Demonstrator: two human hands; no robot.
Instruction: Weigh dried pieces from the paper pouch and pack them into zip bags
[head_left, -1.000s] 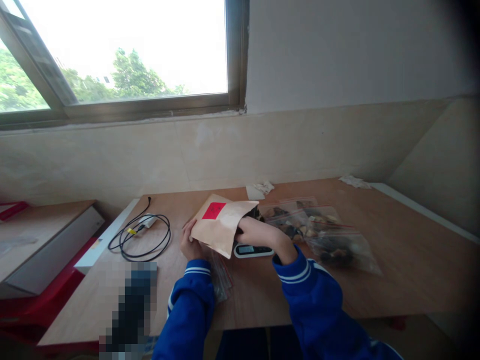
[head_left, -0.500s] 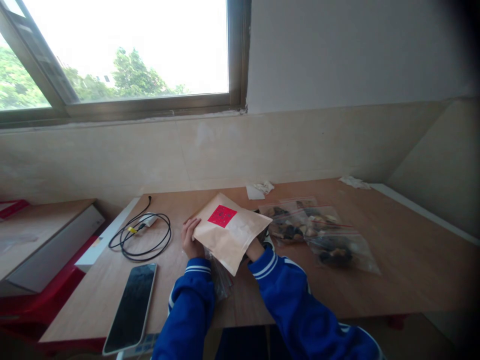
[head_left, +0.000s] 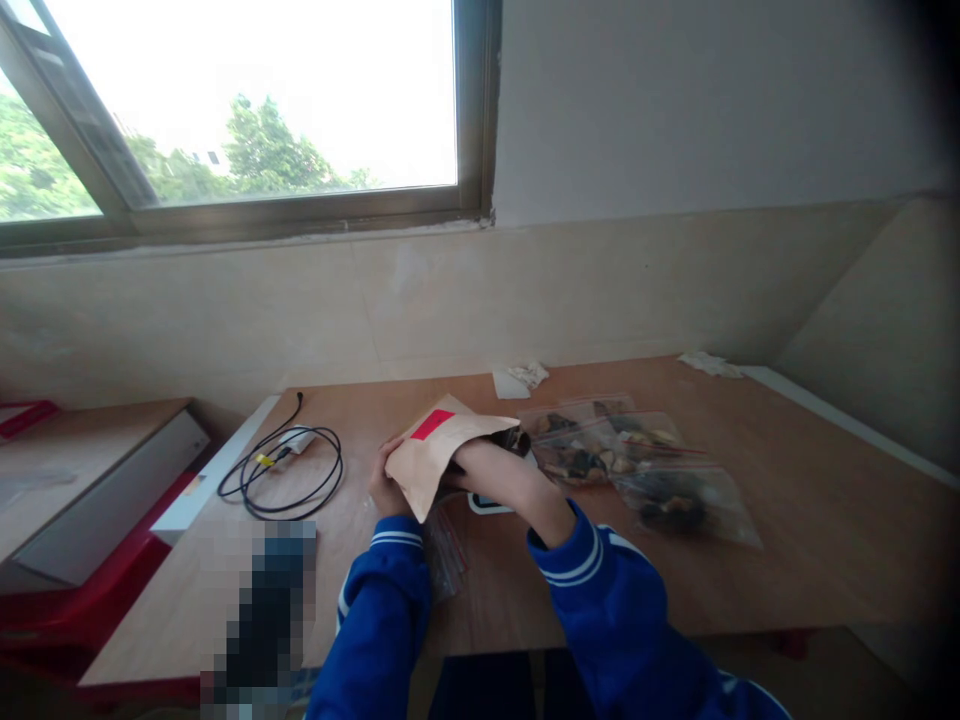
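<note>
A brown paper bag [head_left: 424, 460] with a red square label is tilted above the table, its mouth facing right and toward me. My left hand [head_left: 385, 478] grips the bag's left side. My right hand [head_left: 480, 470] reaches in through the mouth, and its fingers are hidden inside. Some dark and brown pieces [head_left: 514, 438] show by the bag's far opening edge. Under the bag, clear zip bags [head_left: 446, 555] lie near my left wrist, beside a partly covered black-and-white item [head_left: 489, 503].
Several clear zip bags with dark and tan pieces [head_left: 671, 505] lie on the right of the wooden table [head_left: 810, 520]. On the left are a coiled black cable [head_left: 341, 470], a white adapter [head_left: 298, 438] and a pixelated dark object [head_left: 262, 610]. Crumpled tissue [head_left: 529, 375] lies by the wall.
The paper bag has tipped so its mouth now shows, and its label is seen more edge-on. My right forearm has shifted right, with more of it uncovered.
</note>
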